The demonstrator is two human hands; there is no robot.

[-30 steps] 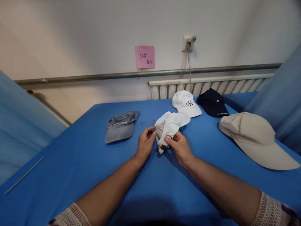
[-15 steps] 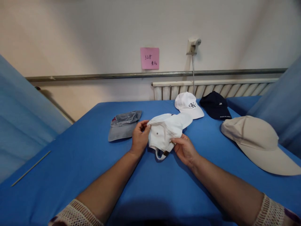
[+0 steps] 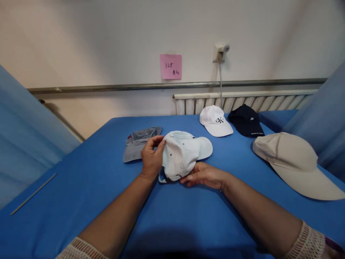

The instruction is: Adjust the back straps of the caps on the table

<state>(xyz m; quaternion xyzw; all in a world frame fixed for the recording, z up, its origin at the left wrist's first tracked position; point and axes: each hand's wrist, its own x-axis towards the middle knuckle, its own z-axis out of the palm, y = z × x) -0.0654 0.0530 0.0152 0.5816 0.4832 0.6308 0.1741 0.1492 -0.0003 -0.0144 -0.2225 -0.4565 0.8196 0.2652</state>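
A pale, nearly white baseball cap (image 3: pixel 179 153) is at the middle of the blue-covered surface, its brim pointing right and its back strap low on the left. My left hand (image 3: pixel 153 155) is closed on the cap's left edge, thumb and fingers pinching the fabric. Along the lower edge, my right hand (image 3: pixel 203 175) grips the rim, with some fingertips hidden beneath it. Just behind my left hand lies a grey cap (image 3: pixel 134 149), partly covered by that hand.
Farther back are a white cap (image 3: pixel 215 121) with black letters and a dark navy cap (image 3: pixel 246 120). A large beige cap (image 3: pixel 293 158) lies at the right. A thin stick (image 3: pixel 33 194) rests at the left. Blue curtains (image 3: pixel 24 136) hang at both sides; a radiator (image 3: pixel 242 100) runs behind.
The pale cap has turned, its brim now pointing more to the right and its strap swinging left. Both hands have shifted left with it, the right one lower along the rim.
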